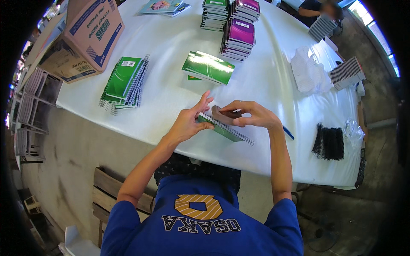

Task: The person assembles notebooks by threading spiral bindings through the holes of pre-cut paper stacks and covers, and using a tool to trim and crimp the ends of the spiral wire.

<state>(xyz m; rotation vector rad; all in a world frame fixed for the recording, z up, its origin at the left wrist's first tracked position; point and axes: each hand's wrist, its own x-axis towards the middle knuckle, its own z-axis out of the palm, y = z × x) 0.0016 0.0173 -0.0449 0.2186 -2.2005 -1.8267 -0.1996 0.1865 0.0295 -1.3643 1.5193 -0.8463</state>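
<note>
My left hand is closed on one end of a small green notebook, which stands on its edge near the table's front. Its wire coil runs along the upper edge, and a loose length of wire sticks out past the right end. In my right hand is a brown, curved, flat piece, perhaps wood, pinched between thumb and fingers just behind the coil. Whether it touches the coil I cannot tell. Beyond my hands lie loose green covers or pages.
Coiled green notebooks are stacked at left beside a cardboard box. Purple notebooks and green ones stand at the back. At right are a blue pen-like stick, black wire coils and white plastic. Another person sits far right.
</note>
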